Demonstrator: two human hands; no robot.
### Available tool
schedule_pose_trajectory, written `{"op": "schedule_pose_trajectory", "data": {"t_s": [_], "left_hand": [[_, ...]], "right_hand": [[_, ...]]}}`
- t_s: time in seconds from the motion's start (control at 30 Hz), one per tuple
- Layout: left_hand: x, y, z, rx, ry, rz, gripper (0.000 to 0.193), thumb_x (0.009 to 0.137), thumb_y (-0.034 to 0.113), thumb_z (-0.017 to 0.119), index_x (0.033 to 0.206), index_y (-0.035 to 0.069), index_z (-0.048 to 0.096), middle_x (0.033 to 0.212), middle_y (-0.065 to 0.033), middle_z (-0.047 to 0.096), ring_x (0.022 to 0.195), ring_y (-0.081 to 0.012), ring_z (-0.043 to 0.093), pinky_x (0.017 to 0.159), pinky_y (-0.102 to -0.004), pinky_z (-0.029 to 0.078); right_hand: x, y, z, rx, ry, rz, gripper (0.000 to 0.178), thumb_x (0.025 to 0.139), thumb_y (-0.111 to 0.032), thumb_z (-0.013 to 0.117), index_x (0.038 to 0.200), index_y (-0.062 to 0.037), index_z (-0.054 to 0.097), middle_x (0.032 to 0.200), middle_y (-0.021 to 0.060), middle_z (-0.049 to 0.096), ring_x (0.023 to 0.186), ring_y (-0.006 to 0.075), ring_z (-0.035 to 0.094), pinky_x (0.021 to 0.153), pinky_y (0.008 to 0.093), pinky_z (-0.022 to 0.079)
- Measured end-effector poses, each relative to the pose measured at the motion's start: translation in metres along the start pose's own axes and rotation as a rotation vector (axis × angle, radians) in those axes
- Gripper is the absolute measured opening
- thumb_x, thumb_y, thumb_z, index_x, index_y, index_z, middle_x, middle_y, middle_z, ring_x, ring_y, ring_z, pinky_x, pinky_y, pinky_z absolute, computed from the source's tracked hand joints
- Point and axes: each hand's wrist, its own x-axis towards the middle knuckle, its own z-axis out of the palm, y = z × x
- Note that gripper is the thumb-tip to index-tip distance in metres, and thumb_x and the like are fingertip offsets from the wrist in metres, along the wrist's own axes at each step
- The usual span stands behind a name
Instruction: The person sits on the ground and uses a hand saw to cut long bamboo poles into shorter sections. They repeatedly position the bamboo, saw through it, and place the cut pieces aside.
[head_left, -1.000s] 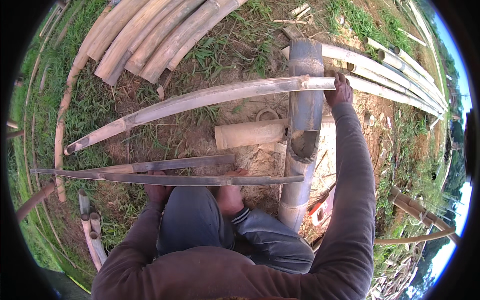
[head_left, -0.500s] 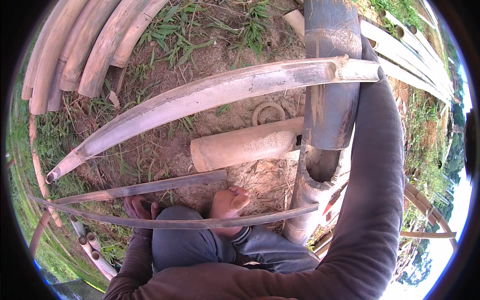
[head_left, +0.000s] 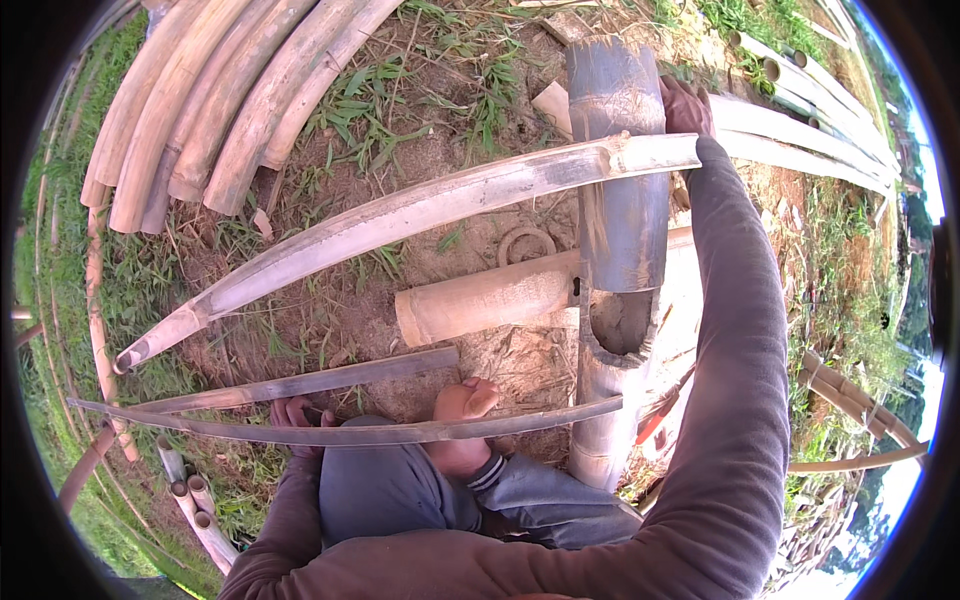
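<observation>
1. Long split bamboo strip [head_left: 400, 215]: pale, curved, being laid across the scene from about 8 o'clock to 2 o'clock; its right end is being rested across the top of the thick grey bamboo post [head_left: 620, 180].
2. Right hand [head_left: 685, 105]: being held at the strip's right end, at 1 o'clock, against the far side of the post. Fingers are curled there, but how tightly they are closed, and whether on the strip or the post, cannot be told, as the post is hiding them.
3. Left hand [head_left: 295, 412]: being kept low at 7 o'clock, beside the knee, just under the thin dark bamboo slat [head_left: 350, 432]. It is mostly covered; its grasp cannot be told.
4. Second dark slat [head_left: 300, 383]: being left just above the first, near the bare foot [head_left: 465, 400].
5. Short bamboo section [head_left: 485, 300]: lying at centre, its right end touching the post; a ring-shaped offcut [head_left: 527, 245] is lying just above it.
6. Stack of split bamboo halves [head_left: 200, 110]: being stored at 11 o'clock; further poles [head_left: 800, 125] at 2 o'clock.
7. Red-handled tool [head_left: 655, 420]: partly seen at 4 o'clock beside the post base.
8. Hazards, judged: the strip is being borne only on the rounded post, so it could roll or slide off if the right hand slackens; split edges could be cutting the fingers; the bare foot is being kept close under the slats, where a dropped piece could be striking it.
</observation>
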Motion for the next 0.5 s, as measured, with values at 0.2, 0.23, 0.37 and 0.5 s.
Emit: {"op": "schedule_pose_trajectory", "data": {"t_s": [0.2,0.23,0.37,0.5], "left_hand": [[0.026,0.001,-0.001,-0.037,0.081,0.102,0.058,0.093,0.064,0.067,0.101,0.009,0.053,0.099,-0.0156,0.052,0.091,-0.0400,0.053,0.077,-0.0546,0.040],[0.027,0.000,-0.001,-0.048,0.088,0.120,0.056,0.092,0.062,0.069,0.100,0.009,0.053,0.098,-0.0157,0.052,0.091,-0.0406,0.053,0.077,-0.0547,0.040],[0.029,0.013,-0.014,-0.109,-0.031,0.021,0.045,0.089,0.047,0.078,0.094,0.008,0.054,0.101,-0.0197,0.055,0.096,-0.0461,0.054,0.081,-0.0582,0.043],[0.036,0.010,-0.013,-0.037,-0.054,0.084,0.052,0.091,0.054,0.074,0.102,0.005,0.060,0.098,-0.0193,0.059,0.097,-0.0438,0.059,0.085,-0.0589,0.046]], "right_hand": [[-0.078,0.072,-0.056,0.044,-0.094,0.104,0.070,0.069,-0.014,0.090,0.130,-0.0197,0.056,0.134,0.0076,0.066,0.131,0.0373,0.060,0.117,0.0539,0.042],[-0.103,0.088,-0.056,0.033,0.007,0.067,0.068,0.069,-0.014,0.090,0.129,-0.0180,0.057,0.132,0.0084,0.067,0.128,0.0374,0.061,0.115,0.0525,0.044],[-0.186,0.106,-0.095,0.077,0.155,-0.113,0.056,0.070,-0.015,0.089,0.119,-0.0119,0.061,0.118,0.0108,0.068,0.116,0.0364,0.065,0.104,0.0495,0.049],[-0.269,0.067,-0.139,0.113,0.125,-0.245,0.041,0.074,-0.021,0.085,0.107,-0.0131,0.062,0.105,0.0069,0.067,0.106,0.0317,0.066,0.100,0.0520,0.047]]}}
